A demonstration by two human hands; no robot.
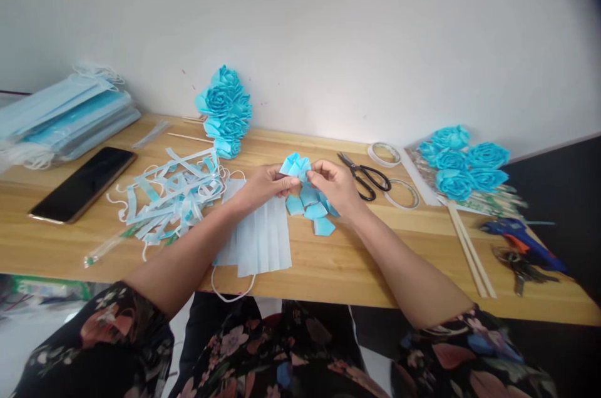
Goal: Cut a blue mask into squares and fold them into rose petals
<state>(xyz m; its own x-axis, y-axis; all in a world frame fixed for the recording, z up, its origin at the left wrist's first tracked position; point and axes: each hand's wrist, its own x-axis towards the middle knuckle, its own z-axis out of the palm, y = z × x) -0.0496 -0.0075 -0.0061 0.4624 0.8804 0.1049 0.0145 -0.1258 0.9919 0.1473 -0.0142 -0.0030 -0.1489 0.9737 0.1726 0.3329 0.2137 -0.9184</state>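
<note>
Between my two hands is a folded light-blue piece of mask fabric (295,164), raised above the table. My left hand (268,188) pinches its left side between thumb and fingers. On the other side, my right hand (332,181) grips the right edge with thumb and fingertips. Several cut blue fabric pieces (323,226) lie on the table just below, partly hidden by my right hand. Pale blue face masks (265,238) with white ear loops lie flat under my left wrist.
To the left are a heap of cut strips (183,198), a phone (83,184) and stacked masks (70,113). Blue fabric roses (225,110) stand behind. Scissors (364,174), tape rolls (384,154), more roses (455,163), wooden sticks (469,248), a glue gun (526,241) and keys (520,268) lie right.
</note>
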